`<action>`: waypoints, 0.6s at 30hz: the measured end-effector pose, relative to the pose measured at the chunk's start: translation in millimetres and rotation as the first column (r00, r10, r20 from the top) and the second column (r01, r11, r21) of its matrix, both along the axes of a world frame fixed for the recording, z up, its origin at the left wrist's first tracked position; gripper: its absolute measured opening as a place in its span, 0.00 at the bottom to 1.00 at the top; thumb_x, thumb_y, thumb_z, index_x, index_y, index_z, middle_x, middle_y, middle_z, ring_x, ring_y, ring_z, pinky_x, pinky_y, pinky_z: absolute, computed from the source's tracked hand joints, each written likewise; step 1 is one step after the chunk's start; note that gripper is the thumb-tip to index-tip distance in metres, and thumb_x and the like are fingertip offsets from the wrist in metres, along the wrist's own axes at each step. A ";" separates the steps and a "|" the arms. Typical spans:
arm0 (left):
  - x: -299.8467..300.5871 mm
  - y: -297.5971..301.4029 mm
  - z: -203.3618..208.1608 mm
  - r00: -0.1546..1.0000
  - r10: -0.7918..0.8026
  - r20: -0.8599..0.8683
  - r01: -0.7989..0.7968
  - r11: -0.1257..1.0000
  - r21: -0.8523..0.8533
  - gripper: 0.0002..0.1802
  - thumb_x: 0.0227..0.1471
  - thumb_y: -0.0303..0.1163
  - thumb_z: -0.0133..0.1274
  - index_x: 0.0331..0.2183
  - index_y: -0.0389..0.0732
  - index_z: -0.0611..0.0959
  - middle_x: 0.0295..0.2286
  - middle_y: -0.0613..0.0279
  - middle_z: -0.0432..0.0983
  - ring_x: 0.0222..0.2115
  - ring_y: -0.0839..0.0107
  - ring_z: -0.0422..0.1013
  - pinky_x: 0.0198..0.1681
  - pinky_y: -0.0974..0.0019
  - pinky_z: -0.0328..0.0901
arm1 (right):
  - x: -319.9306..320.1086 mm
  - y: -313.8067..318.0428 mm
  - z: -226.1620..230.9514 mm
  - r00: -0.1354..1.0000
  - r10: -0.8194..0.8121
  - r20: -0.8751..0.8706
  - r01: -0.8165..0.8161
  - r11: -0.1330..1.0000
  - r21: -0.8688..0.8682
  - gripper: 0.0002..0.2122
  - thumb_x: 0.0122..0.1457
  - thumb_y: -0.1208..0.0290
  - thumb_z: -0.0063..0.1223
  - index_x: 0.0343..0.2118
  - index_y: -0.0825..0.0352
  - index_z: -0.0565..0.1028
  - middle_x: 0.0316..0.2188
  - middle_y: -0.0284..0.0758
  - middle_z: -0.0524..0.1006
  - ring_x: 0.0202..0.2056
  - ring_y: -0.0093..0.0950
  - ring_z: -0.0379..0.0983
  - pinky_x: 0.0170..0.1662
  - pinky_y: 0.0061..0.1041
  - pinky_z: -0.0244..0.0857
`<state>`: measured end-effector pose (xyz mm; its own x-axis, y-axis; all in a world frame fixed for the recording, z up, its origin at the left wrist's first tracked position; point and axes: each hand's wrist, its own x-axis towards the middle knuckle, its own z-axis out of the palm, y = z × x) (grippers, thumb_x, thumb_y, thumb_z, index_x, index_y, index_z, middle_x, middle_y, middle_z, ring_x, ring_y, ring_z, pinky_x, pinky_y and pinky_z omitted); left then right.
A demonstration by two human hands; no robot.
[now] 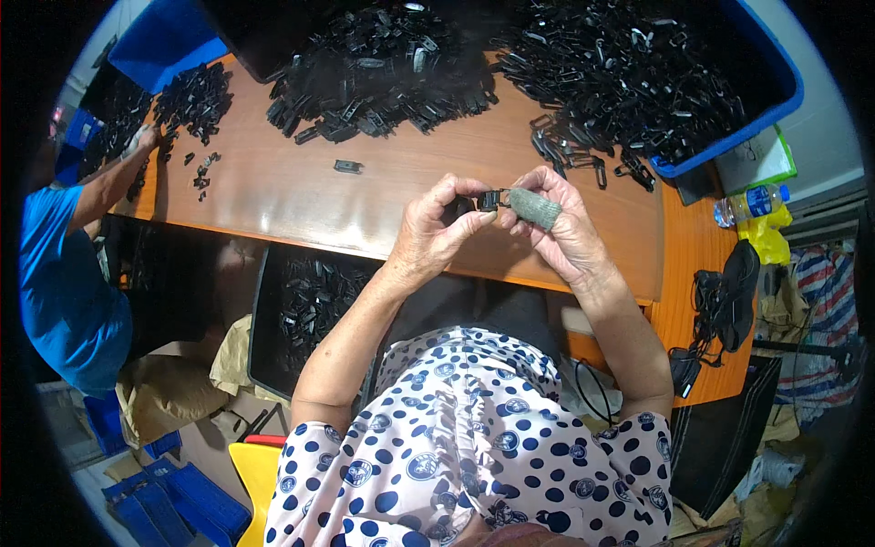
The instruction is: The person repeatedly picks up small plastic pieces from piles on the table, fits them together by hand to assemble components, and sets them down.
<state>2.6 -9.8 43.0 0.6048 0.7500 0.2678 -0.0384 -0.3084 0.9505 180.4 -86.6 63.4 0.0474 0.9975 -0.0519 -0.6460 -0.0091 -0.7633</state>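
My left hand (432, 224) pinches a small black plastic buckle (489, 201) between thumb and fingers, just above the table's near edge. From the other side my right hand (574, 239) closes in on the same buckle. A grey-green ribbed cloth cover (535, 208), which looks like a sleeve over a finger, reaches to the buckle's right end. Fingers hide part of the buckle. One loose black plastic piece (347, 167) lies on the table to the left of my hands.
Black plastic parts form a big pile (383, 82) at the back, and another (620, 82) spills from a blue bin (791, 100). Below left stands a black bin (260, 342) of parts. A bottle (752, 205) and a black pouch (738, 287) are at right. A co-worker's arm (109, 187) reaches in at left.
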 end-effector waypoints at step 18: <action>-3.7 -19.6 -68.3 0.939 0.055 -0.340 0.022 0.975 0.219 0.10 0.49 0.28 0.58 0.36 0.36 0.78 0.26 0.55 0.74 0.27 0.62 0.73 0.31 0.64 0.67 | 10.6 -1.5 -65.4 0.830 0.312 0.462 -0.053 0.869 -0.491 0.06 0.56 0.76 0.54 0.34 0.68 0.69 0.20 0.32 0.72 0.17 0.16 0.66 0.14 0.12 0.50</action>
<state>-1.1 -29.3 -25.2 0.6766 0.7076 0.2038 0.2836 -0.5058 0.8147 190.9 -88.1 -1.9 0.0153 0.8622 -0.5064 -0.1123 -0.5018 -0.8577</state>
